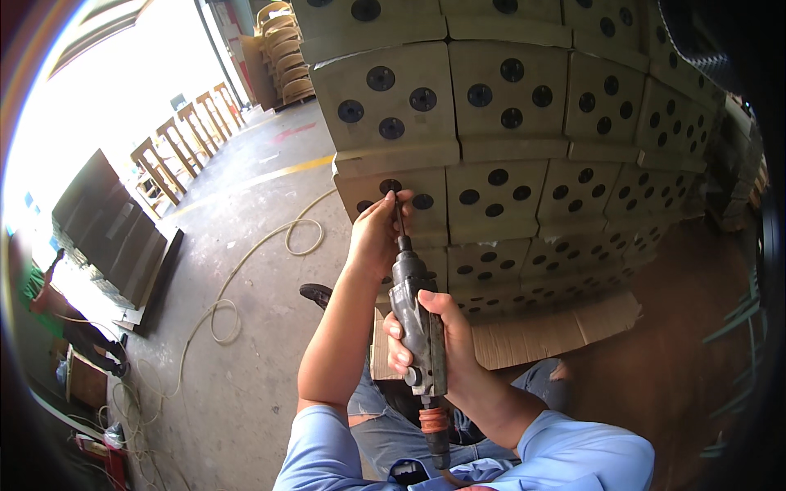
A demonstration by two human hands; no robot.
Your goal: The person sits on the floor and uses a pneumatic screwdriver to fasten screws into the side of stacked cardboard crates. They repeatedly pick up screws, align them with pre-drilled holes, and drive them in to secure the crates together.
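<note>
guess we're fastening the disc (387,184) near the panel (434,182) top edge, left hand (377,233) pinching the bit (399,221), right hand (452,335) gripping the driver (417,315), so steady pressure's probably next

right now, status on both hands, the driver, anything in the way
Right hand gripping driver. Left hand around bit, tip up at disc. No obstruction seen.

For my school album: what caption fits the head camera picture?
Right hand grips a dark power tool, left fingers at its thin bit, which points at a black disc on the stack.
</note>
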